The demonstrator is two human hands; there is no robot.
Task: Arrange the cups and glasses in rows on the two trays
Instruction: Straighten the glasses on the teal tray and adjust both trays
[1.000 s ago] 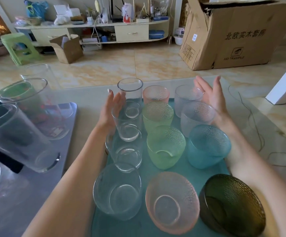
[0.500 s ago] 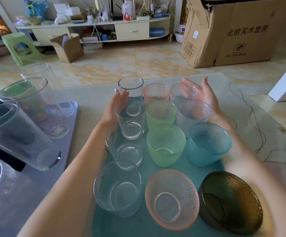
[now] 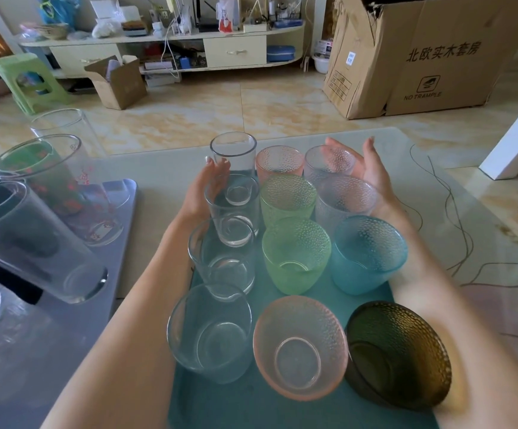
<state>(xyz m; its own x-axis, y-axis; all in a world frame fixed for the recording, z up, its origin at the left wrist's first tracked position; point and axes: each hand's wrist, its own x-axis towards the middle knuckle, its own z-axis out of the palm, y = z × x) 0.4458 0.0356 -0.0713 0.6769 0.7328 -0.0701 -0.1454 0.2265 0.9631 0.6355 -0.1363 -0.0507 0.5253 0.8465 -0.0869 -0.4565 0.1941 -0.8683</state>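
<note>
Both hands were at the far end of the teal tray (image 3: 282,410), palms facing inward, bracketing the block of glasses between them.

Left hand (image 3: 203,193): fingers straight and held together, nothing pinched. The palm lay flat against the outer wall of the second clear tumbler (image 3: 233,209); the fingertips reached up beside the far clear tumbler (image 3: 233,156). Contact with that far one could not be told.

Right hand (image 3: 367,173): fingers loosely spread and slightly curled, gripping nothing. It cupped the outer side of the far clear dimpled cup (image 3: 329,161), seen partly through the glass. The heel of the hand sat just beside the second clear dimpled cup (image 3: 344,199); touching or not could not be told.

Between the two hands: pink dimpled cup (image 3: 279,161) in the far row, green dimpled cup (image 3: 287,196) just nearer.

Nearer the person than the hands, between the forearms: a third clear tumbler (image 3: 222,258), a larger green cup (image 3: 296,255) and a blue cup (image 3: 369,253) in a row; nearest, a wide clear glass (image 3: 209,331), a pink bowl-shaped cup (image 3: 299,346) and a dark olive cup (image 3: 398,356). In all, three columns, four rows, all upright, rims up.

Outward of the left hand, well apart: grey tray (image 3: 109,274) carrying tall clear glasses (image 3: 34,243), one with a red printed pattern (image 3: 53,181). Both trays sat on a glass-topped table (image 3: 165,171).
</note>
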